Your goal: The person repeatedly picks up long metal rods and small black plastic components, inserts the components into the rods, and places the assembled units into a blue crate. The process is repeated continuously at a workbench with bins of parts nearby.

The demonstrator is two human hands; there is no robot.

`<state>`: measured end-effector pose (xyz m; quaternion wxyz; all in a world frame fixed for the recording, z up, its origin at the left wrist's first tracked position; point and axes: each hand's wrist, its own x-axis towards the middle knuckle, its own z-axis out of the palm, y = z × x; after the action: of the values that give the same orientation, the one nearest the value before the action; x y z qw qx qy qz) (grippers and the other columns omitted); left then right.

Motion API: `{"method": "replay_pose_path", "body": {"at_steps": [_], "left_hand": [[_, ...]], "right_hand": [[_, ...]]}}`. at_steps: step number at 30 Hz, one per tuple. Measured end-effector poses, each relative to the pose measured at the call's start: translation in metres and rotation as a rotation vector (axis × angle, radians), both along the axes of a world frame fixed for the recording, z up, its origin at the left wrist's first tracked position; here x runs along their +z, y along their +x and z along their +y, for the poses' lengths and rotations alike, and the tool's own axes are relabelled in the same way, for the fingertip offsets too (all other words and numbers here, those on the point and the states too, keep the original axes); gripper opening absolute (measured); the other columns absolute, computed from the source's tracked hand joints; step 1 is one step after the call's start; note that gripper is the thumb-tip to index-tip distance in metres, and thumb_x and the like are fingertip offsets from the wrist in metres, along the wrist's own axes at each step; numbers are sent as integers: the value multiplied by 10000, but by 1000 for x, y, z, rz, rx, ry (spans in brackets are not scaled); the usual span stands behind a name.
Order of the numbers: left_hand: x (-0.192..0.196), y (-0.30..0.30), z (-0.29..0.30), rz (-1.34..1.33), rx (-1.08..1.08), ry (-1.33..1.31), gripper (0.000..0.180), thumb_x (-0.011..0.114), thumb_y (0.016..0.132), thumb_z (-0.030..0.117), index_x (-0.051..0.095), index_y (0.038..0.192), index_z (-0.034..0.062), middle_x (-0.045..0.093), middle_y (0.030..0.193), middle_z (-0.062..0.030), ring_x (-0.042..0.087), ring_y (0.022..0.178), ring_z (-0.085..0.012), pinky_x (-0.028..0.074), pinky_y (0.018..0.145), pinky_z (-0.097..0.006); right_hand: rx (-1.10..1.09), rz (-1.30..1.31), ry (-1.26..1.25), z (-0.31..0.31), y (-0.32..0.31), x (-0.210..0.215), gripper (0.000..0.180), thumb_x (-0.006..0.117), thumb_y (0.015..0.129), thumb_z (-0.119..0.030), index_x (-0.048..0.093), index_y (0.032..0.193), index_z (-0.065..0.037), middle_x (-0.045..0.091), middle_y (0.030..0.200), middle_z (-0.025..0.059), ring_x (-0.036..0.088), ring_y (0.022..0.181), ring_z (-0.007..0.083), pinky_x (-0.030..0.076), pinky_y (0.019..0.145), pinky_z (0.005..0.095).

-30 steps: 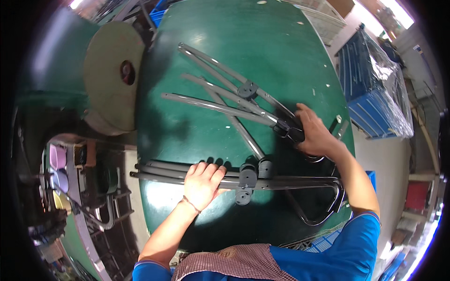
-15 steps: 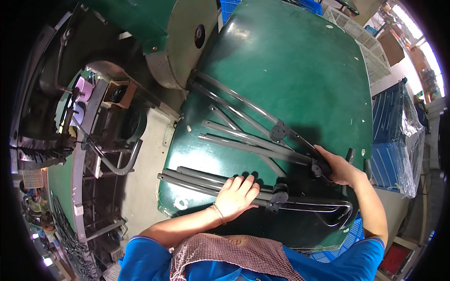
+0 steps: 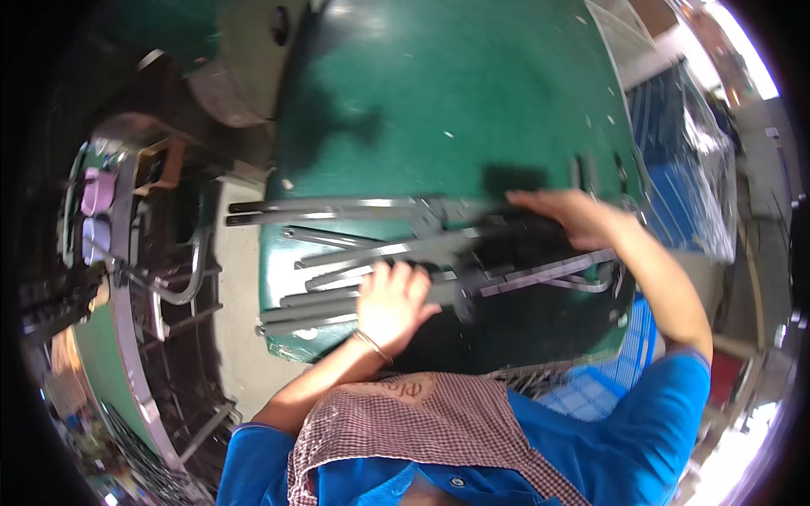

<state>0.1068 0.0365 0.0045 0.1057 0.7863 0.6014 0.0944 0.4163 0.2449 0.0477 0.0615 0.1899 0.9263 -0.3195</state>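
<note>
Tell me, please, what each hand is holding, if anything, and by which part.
The left hand lies across the lower tubes, left of their joint; the right hand is at the upper tubes, toward their right end. Blur hides whether either grips.

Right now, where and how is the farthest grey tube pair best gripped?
The farthest grey tube pair is probably best gripped around its left ends, coming from the left: they jut past the edge of the green table, seemingly leaving room underneath.

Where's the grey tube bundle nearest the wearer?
Head view, lower middle: the grey tube bundle lies under the left hand, toward the near edge of the green table.
</note>
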Motion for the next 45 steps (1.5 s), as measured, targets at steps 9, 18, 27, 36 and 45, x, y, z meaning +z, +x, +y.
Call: {"method": "replay_pose_path", "body": {"at_steps": [9, 18, 27, 36, 45], "left_hand": [[-4, -26, 69, -4, -60, 189, 747, 823, 633, 501, 587, 1212, 93, 514, 1227, -143, 499, 1158, -337, 418, 941, -505], [-31, -79, -38, -608, -301, 611, 528, 737, 862, 376, 627, 1222, 6, 591, 1213, -198, 563, 1108, -401, 460, 975, -523], [1, -415, -190, -46, 326, 791, 260, 727, 706, 105, 636, 949, 97, 529, 757, -75, 568, 740, -299, 463, 648, -421], [1, -918, -248, -173, 1417, 404, 327, 734, 829, 160, 714, 1119, 9, 746, 1022, -176, 728, 963, -294, 565, 899, -364], [-42, -991, -166, 92, 1106, -482, 761, 786, 756, 327, 495, 1448, 203, 304, 1567, -167, 431, 1359, -477, 411, 1137, -507]], "right_hand": [[-321, -176, 455, 13, -64, 44, 836, 623, 683, 81, 458, 1480, -111, 535, 1389, 203, 503, 1275, 395, 404, 1078, 465], [-112, 307, 554, -59, -185, 98, 379, 669, 762, 12, 652, 1140, -5, 663, 1097, 198, 617, 1018, 400, 494, 895, 463], [431, 646, 288, -187, -423, 67, 293, 742, 704, 7, 710, 982, -79, 673, 830, 28, 650, 722, 211, 496, 644, 352], [148, 337, -49, -296, -608, -3, 292, 717, 746, 25, 724, 1030, -45, 693, 864, 86, 679, 760, 291, 552, 685, 381], [-82, 143, 45, -329, -684, -25, 192, 731, 779, -13, 728, 968, -47, 687, 827, 117, 683, 762, 323, 559, 688, 388]]}}
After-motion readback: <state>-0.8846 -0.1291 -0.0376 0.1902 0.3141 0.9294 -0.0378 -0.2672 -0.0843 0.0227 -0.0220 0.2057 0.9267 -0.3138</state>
